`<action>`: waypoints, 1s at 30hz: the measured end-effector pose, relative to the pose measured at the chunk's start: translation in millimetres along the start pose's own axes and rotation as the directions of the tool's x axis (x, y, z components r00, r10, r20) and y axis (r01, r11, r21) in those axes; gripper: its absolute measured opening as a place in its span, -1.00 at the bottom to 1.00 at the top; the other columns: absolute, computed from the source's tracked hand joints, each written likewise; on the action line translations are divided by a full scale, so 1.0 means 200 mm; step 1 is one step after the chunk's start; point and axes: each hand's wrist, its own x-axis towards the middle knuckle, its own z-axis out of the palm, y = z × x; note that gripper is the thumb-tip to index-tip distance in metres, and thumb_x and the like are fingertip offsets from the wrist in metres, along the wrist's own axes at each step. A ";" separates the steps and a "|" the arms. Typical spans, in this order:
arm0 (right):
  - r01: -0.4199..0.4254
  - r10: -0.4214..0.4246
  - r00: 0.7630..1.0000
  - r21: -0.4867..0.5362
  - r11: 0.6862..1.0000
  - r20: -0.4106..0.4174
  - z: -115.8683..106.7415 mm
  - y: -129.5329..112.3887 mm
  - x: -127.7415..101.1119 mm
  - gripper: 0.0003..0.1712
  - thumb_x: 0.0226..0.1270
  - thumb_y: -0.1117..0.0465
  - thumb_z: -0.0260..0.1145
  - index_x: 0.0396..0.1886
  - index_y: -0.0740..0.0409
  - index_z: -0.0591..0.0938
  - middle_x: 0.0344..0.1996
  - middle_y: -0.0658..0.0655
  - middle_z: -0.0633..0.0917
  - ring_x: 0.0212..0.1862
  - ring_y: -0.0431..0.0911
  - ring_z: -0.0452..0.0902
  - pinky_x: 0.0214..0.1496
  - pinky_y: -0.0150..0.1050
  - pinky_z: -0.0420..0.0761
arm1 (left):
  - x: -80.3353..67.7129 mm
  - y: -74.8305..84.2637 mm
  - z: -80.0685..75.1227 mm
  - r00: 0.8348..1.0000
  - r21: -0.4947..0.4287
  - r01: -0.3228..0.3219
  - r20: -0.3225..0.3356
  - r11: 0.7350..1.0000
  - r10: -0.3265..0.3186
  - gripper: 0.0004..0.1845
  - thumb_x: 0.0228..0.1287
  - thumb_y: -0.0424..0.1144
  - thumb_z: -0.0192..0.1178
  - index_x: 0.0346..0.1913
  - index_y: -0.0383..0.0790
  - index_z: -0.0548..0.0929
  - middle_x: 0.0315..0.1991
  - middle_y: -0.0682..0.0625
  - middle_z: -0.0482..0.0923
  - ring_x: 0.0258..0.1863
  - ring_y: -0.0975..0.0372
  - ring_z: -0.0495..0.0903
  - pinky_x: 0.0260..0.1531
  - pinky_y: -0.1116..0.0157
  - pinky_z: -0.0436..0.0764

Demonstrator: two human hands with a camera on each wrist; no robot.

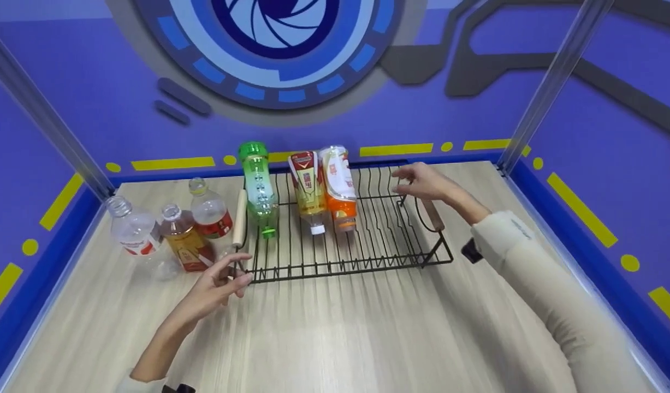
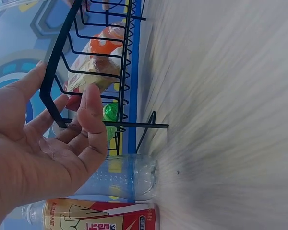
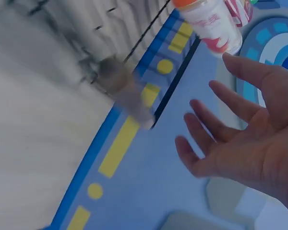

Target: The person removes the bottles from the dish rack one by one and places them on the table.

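A black wire rack (image 1: 340,266) with pale wooden handles holds three capped bottles, caps pointing toward me. They are a green bottle (image 1: 261,188), a red-and-yellow-labelled bottle (image 1: 307,188) and a white-and-orange bottle (image 1: 339,177). At the rack's front left corner is my left hand (image 1: 217,286), its fingers loosely bent on either side of the frame (image 2: 47,88). Gaps show between those fingers. My right hand (image 1: 425,183) hovers at the back right, near the right handle (image 1: 433,215). Its fingers are spread and relaxed, with nothing in them, as the right wrist view (image 3: 259,129) shows.
Left of the rack stand several uncapped bottles: a large clear one (image 1: 135,229), one with a yellow-brown label (image 1: 184,240) and one with a red label (image 1: 212,218). Blue-purple panels (image 1: 116,98) wall in the wood-grain table (image 1: 335,338).
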 end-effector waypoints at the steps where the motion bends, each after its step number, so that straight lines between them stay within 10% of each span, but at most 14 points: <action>1: 0.006 -0.006 1.000 -0.014 1.000 0.009 0.01 -0.03 0.03 -0.45 0.46 0.22 0.29 0.32 0.45 0.51 0.23 0.48 0.60 0.28 0.34 0.51 0.34 0.19 0.50 | 0.00 0.00 0.00 1.000 -0.006 0.006 0.006 1.000 -0.006 -0.46 0.50 -0.16 0.20 0.43 -0.21 0.37 -0.32 -0.01 0.58 -0.35 0.29 0.57 -0.45 0.44 0.41; 6: -0.014 0.030 0.984 -0.090 0.996 0.175 0.09 -0.15 0.21 -0.47 0.54 0.05 0.21 0.14 0.48 0.52 0.10 0.47 0.66 0.12 0.27 0.61 0.19 0.06 0.62 | 0.01 0.00 -0.01 1.000 -0.019 0.007 0.018 1.000 -0.007 -0.46 0.50 -0.17 0.21 0.43 -0.22 0.37 -0.32 -0.02 0.58 -0.34 0.28 0.58 -0.45 0.42 0.42; 10: -0.149 0.134 0.930 0.018 0.989 0.343 0.17 -0.21 0.32 -0.16 0.59 -0.08 0.13 0.60 0.31 0.08 0.47 0.47 0.34 0.41 0.31 0.39 0.43 0.14 0.45 | 0.01 0.00 -0.01 1.000 -0.018 0.011 0.021 1.000 -0.011 -0.46 0.50 -0.17 0.21 0.43 -0.23 0.37 -0.36 -0.02 0.58 -0.35 0.25 0.59 -0.45 0.40 0.43; 14: -0.251 0.177 0.895 0.132 0.959 0.410 0.26 -0.22 0.39 -0.09 0.59 -0.07 0.14 0.67 0.12 -0.09 0.43 0.42 0.39 0.42 0.30 0.38 0.42 0.14 0.47 | 0.01 0.00 -0.01 0.999 -0.024 0.028 0.022 0.999 -0.028 -0.46 0.49 -0.17 0.21 0.42 -0.23 0.37 -0.38 -0.01 0.59 -0.34 0.23 0.60 -0.43 0.39 0.45; 20: -0.222 0.163 0.901 0.104 0.969 0.403 0.33 -0.22 0.42 -0.35 0.57 -0.12 0.17 0.39 0.24 0.37 0.31 0.38 0.54 0.27 0.29 0.54 0.29 0.14 0.59 | 0.01 0.00 -0.01 0.999 -0.036 0.020 0.030 0.999 -0.019 -0.48 0.49 -0.19 0.21 0.41 -0.24 0.38 -0.30 0.04 0.64 -0.34 0.24 0.60 -0.44 0.41 0.46; 30: -0.335 0.274 0.920 0.201 0.921 0.279 0.30 -0.22 0.41 -0.37 0.39 -0.11 0.33 0.19 0.28 0.50 -0.16 0.13 0.69 -0.18 -0.06 0.62 0.02 -0.11 0.74 | 0.01 0.00 -0.02 1.000 -0.035 0.014 0.021 0.999 -0.014 -0.47 0.50 -0.14 0.20 0.42 -0.22 0.37 -0.21 0.03 0.71 -0.32 0.23 0.60 -0.42 0.40 0.45</action>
